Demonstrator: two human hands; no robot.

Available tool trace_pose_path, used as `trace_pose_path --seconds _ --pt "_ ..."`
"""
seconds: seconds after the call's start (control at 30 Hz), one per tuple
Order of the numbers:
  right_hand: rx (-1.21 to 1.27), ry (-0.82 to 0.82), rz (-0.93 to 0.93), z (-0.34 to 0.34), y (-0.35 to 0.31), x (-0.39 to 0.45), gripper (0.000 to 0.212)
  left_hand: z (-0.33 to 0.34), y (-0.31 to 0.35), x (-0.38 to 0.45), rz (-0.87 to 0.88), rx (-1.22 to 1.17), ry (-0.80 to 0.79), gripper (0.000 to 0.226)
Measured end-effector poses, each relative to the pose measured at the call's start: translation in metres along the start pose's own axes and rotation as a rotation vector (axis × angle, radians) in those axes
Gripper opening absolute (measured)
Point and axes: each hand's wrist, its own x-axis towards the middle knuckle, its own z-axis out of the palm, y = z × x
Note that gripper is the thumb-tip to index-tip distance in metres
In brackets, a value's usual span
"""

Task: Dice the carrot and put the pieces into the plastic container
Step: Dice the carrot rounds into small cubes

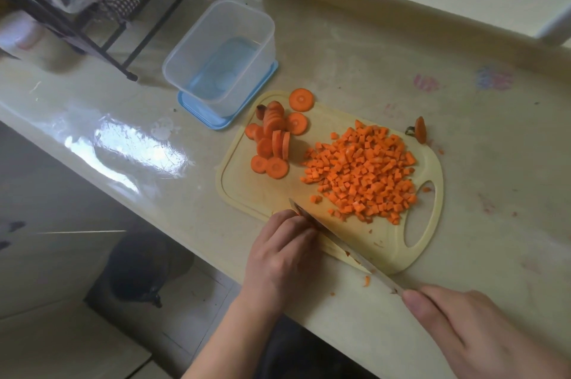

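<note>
Now the right hand (482,332) grips the handle of a slim steel knife (343,246), thumb lying along the top, and the long blade slants across the near edge of a pale yellow plastic cutting board (256,190) with rounded corners, a shallow groove and an oval handle hole. The left hand (284,255) rests on the board's near corner beside the blade tip, fingers curled down over a bit of carrot that is mostly hidden. A loose heap of small orange carrot cubes (361,171) covers the board's right half, while thick round carrot slices (275,137) lie and lean at its far left. A cut carrot end (420,130) stands just off the board on the glossy cream worktop (463,224). Beyond the slices, the clear, rounded-rectangular plastic container (222,54) sits open on its blue lid (191,105), holding no carrot.
</note>
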Motion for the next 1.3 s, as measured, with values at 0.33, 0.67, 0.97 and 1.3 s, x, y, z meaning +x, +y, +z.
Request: trace_pose_path --seconds 0.33,0.67,0.97,1.3 --pt "-0.05 0.027 -0.077 0.015 -0.015 0.024 0.077 0.001 0.003 0.003 -0.039 -0.031 0.061 0.021" --pt "0.089 0.089 -0.076 -0.002 -0.013 0.013 0.063 -0.002 0.001 -0.001 0.015 -0.027 0.094 0.011" --pt "-0.006 0.051 -0.06 0.009 -0.004 0.0 0.091 -0.008 -0.002 -0.009 -0.017 0.012 0.053 0.016" --pt "-0.032 0.008 -0.048 0.022 -0.006 0.007 0.088 -0.004 -0.001 -0.007 -0.056 -0.015 0.057 0.012"
